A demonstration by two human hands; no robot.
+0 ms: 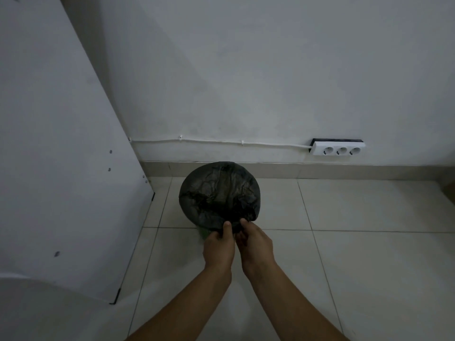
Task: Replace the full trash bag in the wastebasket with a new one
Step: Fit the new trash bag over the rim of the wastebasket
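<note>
A round wastebasket (pixel 203 233) stands on the tiled floor near the wall, lined with a dark, crumpled trash bag (pixel 216 193) stretched over its rim. Only a sliver of the basket's green side shows below the bag. My left hand (pixel 219 244) grips the bag's edge at the near rim, thumb on top. My right hand (pixel 254 242) pinches the same near edge just beside it, fingers curled into the plastic. The two hands touch each other. What lies inside the bag is too dark to tell.
A white panel (pixel 61 168) leans or stands at the left, close to the basket. A white power strip (pixel 337 148) with three sockets sits on the wall at the right, its cable running left along the wall. Pale floor tiles (pixel 369 254) spread to the right.
</note>
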